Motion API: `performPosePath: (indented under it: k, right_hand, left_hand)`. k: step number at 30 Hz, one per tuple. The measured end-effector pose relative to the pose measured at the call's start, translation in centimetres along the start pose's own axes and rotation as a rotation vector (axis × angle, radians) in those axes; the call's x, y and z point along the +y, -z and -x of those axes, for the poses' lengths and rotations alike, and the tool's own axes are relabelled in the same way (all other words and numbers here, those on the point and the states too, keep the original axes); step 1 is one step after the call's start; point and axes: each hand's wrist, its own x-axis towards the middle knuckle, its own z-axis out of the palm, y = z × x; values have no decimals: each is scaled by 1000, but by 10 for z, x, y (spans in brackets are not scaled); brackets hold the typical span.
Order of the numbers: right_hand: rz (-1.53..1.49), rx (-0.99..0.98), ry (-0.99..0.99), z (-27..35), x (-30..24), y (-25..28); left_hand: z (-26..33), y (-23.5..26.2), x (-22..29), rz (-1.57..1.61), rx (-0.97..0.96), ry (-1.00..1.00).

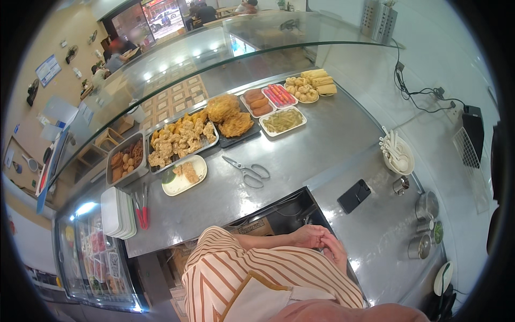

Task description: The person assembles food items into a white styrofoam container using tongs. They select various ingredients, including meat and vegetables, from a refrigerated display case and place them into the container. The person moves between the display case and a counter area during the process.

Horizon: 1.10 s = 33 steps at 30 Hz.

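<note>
My left hand (309, 236) and my right hand (335, 251) meet in front of my body, above the edge of a dark opening in the counter. Their fingers are curled in and touch each other; whether anything small is between them is hidden. Nearest on the right, a black phone (354, 196) lies flat on the metal counter (327, 153). Grey scissors (248, 172) rest beyond my hands, blades pointing to the far left. To their left, a pale plate (198, 167) holds a breaded piece and something green.
Fried food fills a tray (183, 137) near the glass guard (225, 55). Stacked plates (116, 213) and red-handled tongs (141, 209) are at left. A bowl of white spoons (398, 155) and metal pots (419, 246) line the right. People sit in the background.
</note>
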Motion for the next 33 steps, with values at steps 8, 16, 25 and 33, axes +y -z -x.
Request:
performPosePath:
  k: [8, 16, 25, 33]
  right_hand:
    - [15, 28, -4, 1, 3, -2]
    - [25, -9, -3, -6, 0, -4]
    - [-5, -18, -35, -5, 5, -4]
    - [5, 1, -14, -7, 8, -3]
  left_hand:
    - [-4, 4, 0, 36, -2, 35]
    - [-3, 7, 0, 14, 13, 13]
    - [4, -13, 9, -48, 47, -9]
    - [-3, -4, 8, -15, 82, 20]
